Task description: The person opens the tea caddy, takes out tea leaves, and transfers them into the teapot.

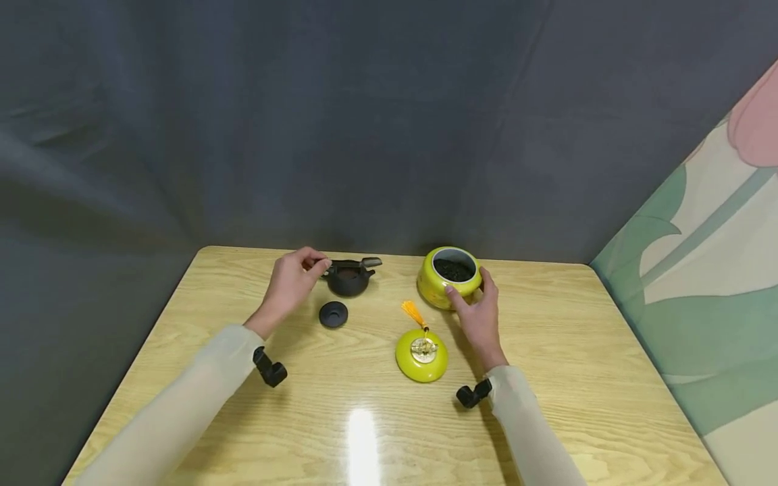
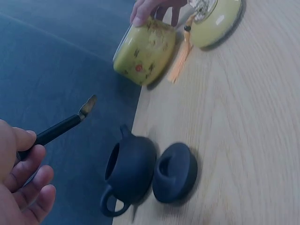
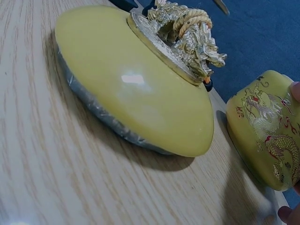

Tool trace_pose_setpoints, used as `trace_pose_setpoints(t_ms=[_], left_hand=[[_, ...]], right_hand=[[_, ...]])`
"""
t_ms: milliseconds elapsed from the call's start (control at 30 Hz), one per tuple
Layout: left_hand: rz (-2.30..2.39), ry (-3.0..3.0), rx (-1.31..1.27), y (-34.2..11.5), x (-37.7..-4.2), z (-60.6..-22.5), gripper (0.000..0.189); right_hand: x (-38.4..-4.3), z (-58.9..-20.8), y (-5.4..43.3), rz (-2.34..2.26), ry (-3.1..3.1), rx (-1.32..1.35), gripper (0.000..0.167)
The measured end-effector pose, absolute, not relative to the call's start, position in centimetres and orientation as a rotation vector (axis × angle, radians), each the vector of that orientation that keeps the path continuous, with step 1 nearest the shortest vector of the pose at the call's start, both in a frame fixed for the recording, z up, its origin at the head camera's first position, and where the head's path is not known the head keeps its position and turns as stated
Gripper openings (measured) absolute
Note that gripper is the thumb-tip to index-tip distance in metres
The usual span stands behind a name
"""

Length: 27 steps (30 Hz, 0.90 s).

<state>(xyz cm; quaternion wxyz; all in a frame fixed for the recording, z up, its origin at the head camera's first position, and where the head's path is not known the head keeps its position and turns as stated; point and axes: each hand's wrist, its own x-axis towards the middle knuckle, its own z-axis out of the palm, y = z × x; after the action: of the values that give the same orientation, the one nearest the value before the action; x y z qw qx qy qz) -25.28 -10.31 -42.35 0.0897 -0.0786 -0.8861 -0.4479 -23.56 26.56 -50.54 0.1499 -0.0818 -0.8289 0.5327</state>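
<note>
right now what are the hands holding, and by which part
Left hand: a scoop, pinched by its dark handle. Right hand: the jar, gripped by its outer wall.

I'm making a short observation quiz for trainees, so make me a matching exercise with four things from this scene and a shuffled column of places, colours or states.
Things:
1. scoop
2. teapot
3. jar
4. jar lid

Descriptions:
A. yellow, with an orange tassel attached
B. gripped by the right hand
C. held in the left hand
D. dark, with an open top

Right pairs: 1-C, 2-D, 3-B, 4-A
</note>
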Motion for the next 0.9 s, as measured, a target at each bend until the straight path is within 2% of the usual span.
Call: trace_pose_setpoints(t_ms=[900], left_hand=[[-1.350, -2.591, -0.443, -1.3, -26.3, -40.0, 0.017]], right_hand=[[-23.8, -50.7, 26.9, 1.527, -2.365, -0.226, 0.090]])
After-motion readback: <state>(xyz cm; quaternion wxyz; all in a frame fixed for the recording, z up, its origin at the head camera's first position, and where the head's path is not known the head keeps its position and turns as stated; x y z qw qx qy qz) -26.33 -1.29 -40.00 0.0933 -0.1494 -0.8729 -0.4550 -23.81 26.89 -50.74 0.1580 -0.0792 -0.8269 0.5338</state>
